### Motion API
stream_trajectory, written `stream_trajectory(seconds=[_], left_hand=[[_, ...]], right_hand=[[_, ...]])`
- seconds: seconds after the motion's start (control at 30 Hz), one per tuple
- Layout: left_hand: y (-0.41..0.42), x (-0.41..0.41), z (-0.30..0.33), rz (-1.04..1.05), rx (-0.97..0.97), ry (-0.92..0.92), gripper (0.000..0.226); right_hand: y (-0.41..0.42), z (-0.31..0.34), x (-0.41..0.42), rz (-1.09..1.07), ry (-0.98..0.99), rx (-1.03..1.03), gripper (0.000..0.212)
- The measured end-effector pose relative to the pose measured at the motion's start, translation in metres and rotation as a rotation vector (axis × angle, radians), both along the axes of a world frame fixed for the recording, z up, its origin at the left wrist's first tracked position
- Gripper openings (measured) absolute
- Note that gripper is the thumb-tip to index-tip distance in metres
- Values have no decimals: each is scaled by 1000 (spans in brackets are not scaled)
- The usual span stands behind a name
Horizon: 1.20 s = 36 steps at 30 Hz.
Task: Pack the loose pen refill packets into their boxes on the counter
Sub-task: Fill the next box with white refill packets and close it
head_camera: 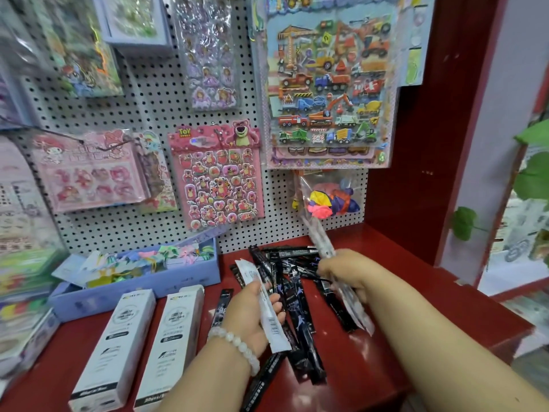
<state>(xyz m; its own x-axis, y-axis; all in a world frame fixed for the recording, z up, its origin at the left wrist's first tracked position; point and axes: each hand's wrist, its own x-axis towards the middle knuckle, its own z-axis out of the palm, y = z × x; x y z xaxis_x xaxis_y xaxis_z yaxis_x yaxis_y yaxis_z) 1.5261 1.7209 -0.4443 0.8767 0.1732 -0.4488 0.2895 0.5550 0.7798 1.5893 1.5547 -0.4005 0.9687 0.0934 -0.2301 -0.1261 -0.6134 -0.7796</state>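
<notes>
A heap of black pen refill packets (297, 295) lies on the red counter (386, 367). My left hand (249, 316), with a bead bracelet at the wrist, grips a white refill packet (267, 310) that stands nearly upright over the heap. My right hand (344, 272) holds a bundle of clear-white refill packets (322, 242) tilted up toward the pegboard, their lower ends sticking out below the hand. Two long white refill boxes (116, 346) (172, 343) lie side by side at the front left, apart from both hands.
A lilac tray (133, 289) of small colourful items sits behind the boxes. The pegboard (148, 99) behind carries sticker sheets and a bag of balloons (329, 200). A red cabinet wall (421, 159) closes the right side. More stock crowds the left edge.
</notes>
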Motion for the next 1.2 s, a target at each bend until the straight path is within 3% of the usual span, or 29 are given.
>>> stream_trajectory(seconds=[0.17,0.3,0.43,0.57,0.63,0.7,0.8,0.9,0.97,1.1,1.13,1.2], left_hand=[[-6,-10,3,-39,-144,-41,70],[-10,-22,8,-152,-413,-164,72],[-3,-19,5,-193,-344,-131,54],[5,-16,5,-118,-186,-42,29],[17,-12,3,-90,-69,-66,17],[30,-6,1,2,170,-152,12],[41,-6,10,188,604,-346,34],[40,-9,12,244,871,-540,38],[37,-17,7,194,1024,-589,45],[33,-30,-16,137,1174,-443,50],[33,-31,-20,145,1185,-442,50],[30,-30,-23,165,1211,-442,41]], right_hand=[[34,3,-32,215,96,-79,27],[56,1,-42,267,49,-103,27],[70,4,-51,313,-4,-146,18],[78,2,-48,358,-152,-285,21],[74,5,-44,301,-202,-163,20],[68,5,-37,229,-257,5,27],[69,4,-34,226,-216,259,34],[85,5,-45,337,-159,535,64],[98,-2,-47,388,-219,537,76],[111,-11,-50,370,-323,444,104],[112,-14,-49,371,-336,452,104],[113,-16,-49,384,-388,490,75]])
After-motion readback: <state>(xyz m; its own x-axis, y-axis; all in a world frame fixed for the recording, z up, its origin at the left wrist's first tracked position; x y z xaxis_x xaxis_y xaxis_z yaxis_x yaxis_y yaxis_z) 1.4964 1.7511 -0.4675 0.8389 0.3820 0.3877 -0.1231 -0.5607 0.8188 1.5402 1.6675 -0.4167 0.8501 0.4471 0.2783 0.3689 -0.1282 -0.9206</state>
